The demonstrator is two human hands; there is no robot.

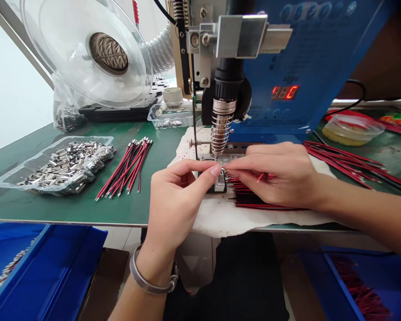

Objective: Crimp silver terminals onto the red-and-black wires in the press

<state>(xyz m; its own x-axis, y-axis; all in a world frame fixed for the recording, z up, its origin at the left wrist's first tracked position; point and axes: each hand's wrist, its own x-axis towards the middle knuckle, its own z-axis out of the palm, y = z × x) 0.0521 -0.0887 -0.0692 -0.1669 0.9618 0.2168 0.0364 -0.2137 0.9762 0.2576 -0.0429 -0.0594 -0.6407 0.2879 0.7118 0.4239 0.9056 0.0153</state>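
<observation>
Under the tip of a soldering iron (pixel 221 125) wrapped in a spring, both hands meet fingertip to fingertip. My left hand (pixel 180 196) is closed in a thumb-and-finger pinch; what it grips is too small and covered to make out. My right hand (pixel 277 174) is closed too, its fingers pinched on a red wire, with a short red piece showing below the index finger. Just beneath the fingertips is a small metal fixture (pixel 219 183). Red and black wires (pixel 250 199) lie on a white cloth (pixel 217 218) under my right hand.
Left of the hands are a bundle of red-black wires (pixel 125 167) with metal ends and a clear tray (pixel 6 180) of metal connectors. A blue machine (pixel 307 58) with a red display stands behind. More wires (pixel 344 165) lie right. Blue bins (pixel 70 272) sit below the table edge.
</observation>
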